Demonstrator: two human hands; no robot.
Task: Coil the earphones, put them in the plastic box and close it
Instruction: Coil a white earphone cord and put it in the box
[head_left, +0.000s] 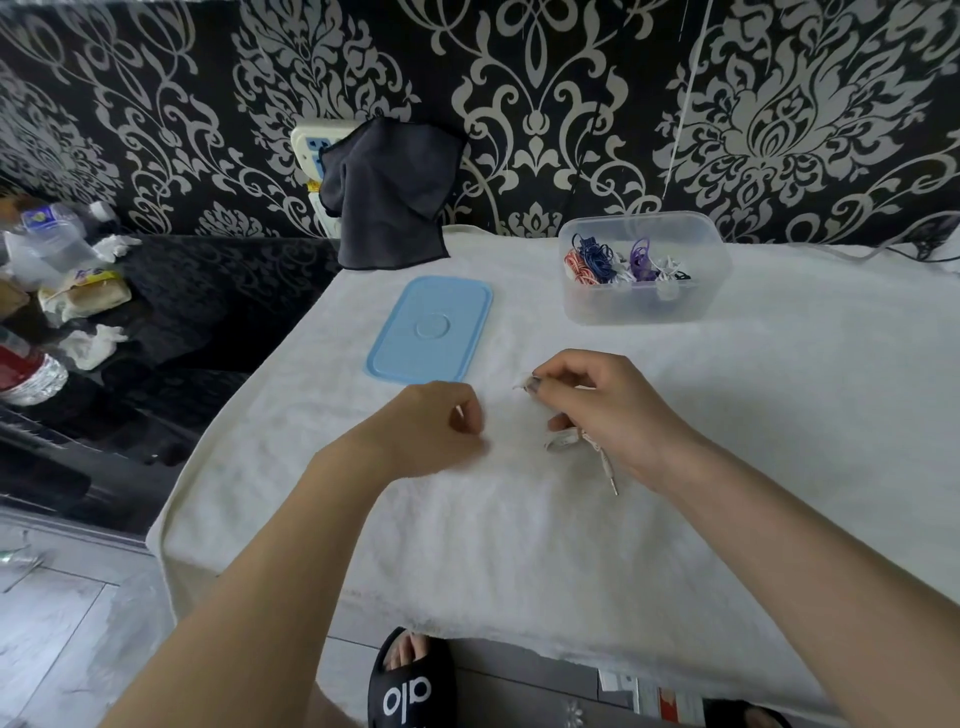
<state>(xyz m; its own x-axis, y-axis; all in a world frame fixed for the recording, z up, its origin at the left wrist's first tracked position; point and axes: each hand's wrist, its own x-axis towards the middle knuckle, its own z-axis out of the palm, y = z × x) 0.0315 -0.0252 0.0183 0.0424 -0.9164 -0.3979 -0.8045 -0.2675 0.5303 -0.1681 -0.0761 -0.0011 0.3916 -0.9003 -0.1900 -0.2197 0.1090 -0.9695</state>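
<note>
Status: coiling underway, not finished. Boxing and closing not yet done.

Desk (519, 545), draped in a white fluffy towel, carries everything. At 1 o'clock from my hands stands the clear rectangular plastic box (644, 304), open, already holding coiled earphones in red-white, blue, purple and white. At 11 o'clock lies its light blue flat plastic lid (430, 330), off the box, well apart from it.

My right hand (608, 410): fingers curled round the white wired earphones (563, 439); a small bundle of loops shows under the palm, the metal jack plug hanging out toward 5 o'clock, one end pinched at the fingertips toward 9 o'clock. My left hand (431, 431): fingers curled, blurred; whether they pinch the cord, I cannot tell.

Remaining, by my judgement: finish the coil, carry to 1 o'clock, drop in, fetch lid, press shut.

Surroundings: dark grey cloth (389, 197) hanging at the wall, 11 o'clock; bottles and clutter at 9 o'clock. Nothing lies between hand and box.
</note>
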